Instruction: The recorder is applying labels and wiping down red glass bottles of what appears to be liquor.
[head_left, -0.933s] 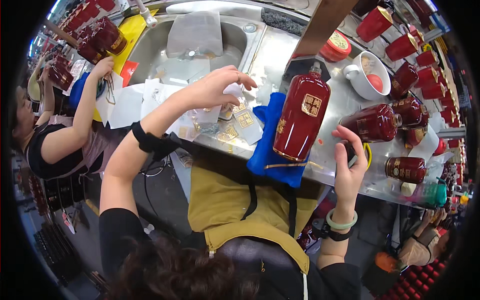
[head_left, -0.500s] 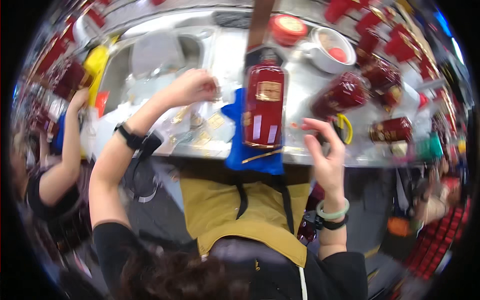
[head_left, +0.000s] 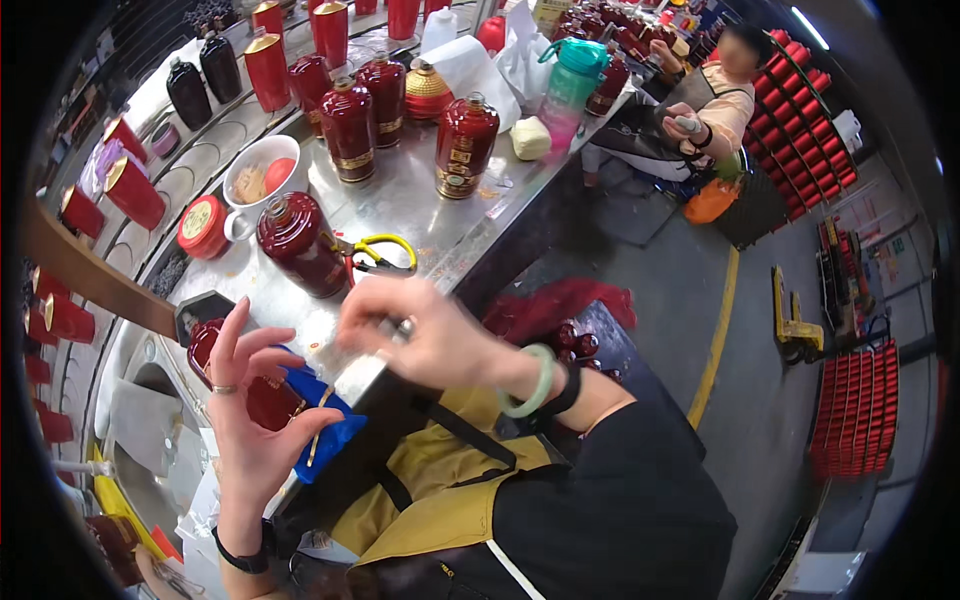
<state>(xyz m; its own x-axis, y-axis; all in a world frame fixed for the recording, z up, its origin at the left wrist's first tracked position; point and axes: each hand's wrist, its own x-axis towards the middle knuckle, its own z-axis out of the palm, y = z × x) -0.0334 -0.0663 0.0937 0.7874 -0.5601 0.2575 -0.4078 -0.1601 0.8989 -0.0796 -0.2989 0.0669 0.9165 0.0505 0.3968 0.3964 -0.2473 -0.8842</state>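
Note:
My left hand (head_left: 250,410) is open, thumb and fingers spread apart, with a ring on one finger. It is in front of a dark red glass bottle (head_left: 272,402) lying on a blue cloth (head_left: 345,432) at the table's edge; the hand hides part of the bottle. My right hand (head_left: 415,328), blurred by motion, hovers to the right with curled fingers. A small greyish spot shows at them, too unclear to name. Beyond it lie yellow-handled scissors (head_left: 408,245), beside an upright dark red bottle (head_left: 300,245).
A white mug (head_left: 240,215) and a round red tin (head_left: 202,228) stand behind the bottle. Several red bottles (head_left: 466,145) and a teal tumbler (head_left: 575,80) are farther back. A sink (head_left: 150,375) is at left. Another person (head_left: 725,100) sits at far right.
My view has swung to the right, so the bottle and blue cloth now appear lower left. My left hand has come to the bottle; my right hand's fingers have curled in.

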